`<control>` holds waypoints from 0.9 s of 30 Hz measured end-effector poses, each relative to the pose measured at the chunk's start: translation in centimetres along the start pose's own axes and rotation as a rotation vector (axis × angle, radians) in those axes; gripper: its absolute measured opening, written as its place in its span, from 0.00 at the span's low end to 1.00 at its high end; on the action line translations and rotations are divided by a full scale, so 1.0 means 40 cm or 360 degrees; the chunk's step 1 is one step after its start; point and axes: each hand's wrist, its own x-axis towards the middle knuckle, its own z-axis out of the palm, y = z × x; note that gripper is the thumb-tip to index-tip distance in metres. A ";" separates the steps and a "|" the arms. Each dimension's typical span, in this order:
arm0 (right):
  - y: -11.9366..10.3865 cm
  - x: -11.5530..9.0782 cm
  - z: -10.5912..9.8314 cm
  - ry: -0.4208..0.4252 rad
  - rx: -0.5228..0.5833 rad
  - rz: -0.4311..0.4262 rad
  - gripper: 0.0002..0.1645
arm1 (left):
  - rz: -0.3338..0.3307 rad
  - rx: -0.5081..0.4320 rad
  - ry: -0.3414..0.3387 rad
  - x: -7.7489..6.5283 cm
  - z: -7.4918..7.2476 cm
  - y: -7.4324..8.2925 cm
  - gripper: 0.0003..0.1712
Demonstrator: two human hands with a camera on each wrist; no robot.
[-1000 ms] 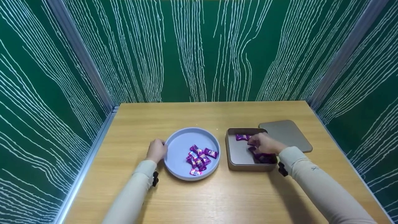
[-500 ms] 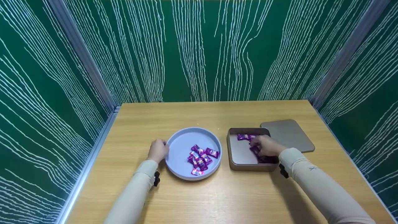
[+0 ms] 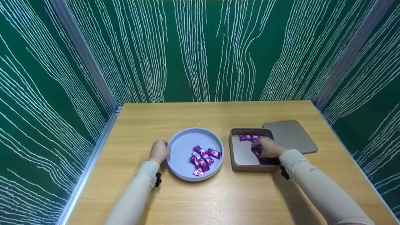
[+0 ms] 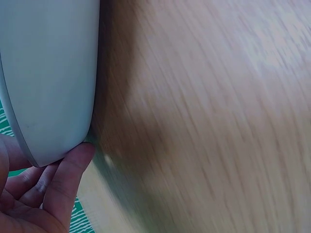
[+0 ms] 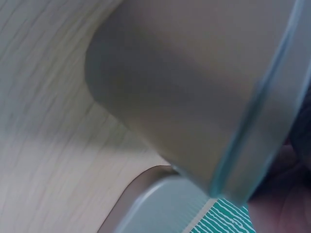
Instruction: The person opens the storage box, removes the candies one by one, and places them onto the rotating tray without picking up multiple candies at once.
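Note:
In the head view, my left hand (image 3: 159,151) holds the left rim of a round, pale blue plate (image 3: 181,147) with raised sides. The left wrist view shows fingers (image 4: 65,179) against the outer wall of the plate (image 4: 53,77). Several purple wrapped candies (image 3: 203,159) lie heaped in its right half. My right hand (image 3: 269,147) reaches into a square metal tin (image 3: 247,168), fingers bent down among more purple candies (image 3: 245,137). Its fingertips are hidden, so I cannot tell whether they pinch a candy. In the right wrist view, the tin's side (image 5: 184,87) covers most of the hand.
A flat metal lid (image 3: 290,136) lies on the wooden table (image 3: 200,203), behind and right of the tin. Green panels (image 3: 178,50) with white wavy lines enclose the table at the back and both sides.
My right hand has dipped slightly nearer and lower inside the tin, showing more of the candies at its back. The left hand stays on the plate. The whole head view has shifted a little.

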 end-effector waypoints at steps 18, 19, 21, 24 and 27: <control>-0.024 -0.003 0.006 -0.0085 0.0173 0.0020 0.15 | -0.0008 0.0030 0.0021 -0.003 -0.001 0.003 0.15; -0.025 -0.002 0.007 -0.0085 0.0176 0.0010 0.15 | -0.0009 0.0030 0.0020 -0.002 -0.002 0.002 0.15; -0.028 0.000 0.009 -0.0081 0.0180 -0.0010 0.15 | -0.0018 0.0022 0.0010 -0.001 -0.002 0.003 0.15; -0.031 0.002 0.010 -0.0071 0.0188 -0.0037 0.14 | -0.0017 0.0017 0.0005 -0.002 -0.001 0.004 0.15; -0.033 0.004 0.010 -0.0057 0.0195 -0.0053 0.14 | 0.0001 0.0016 0.0015 -0.003 0.000 0.006 0.14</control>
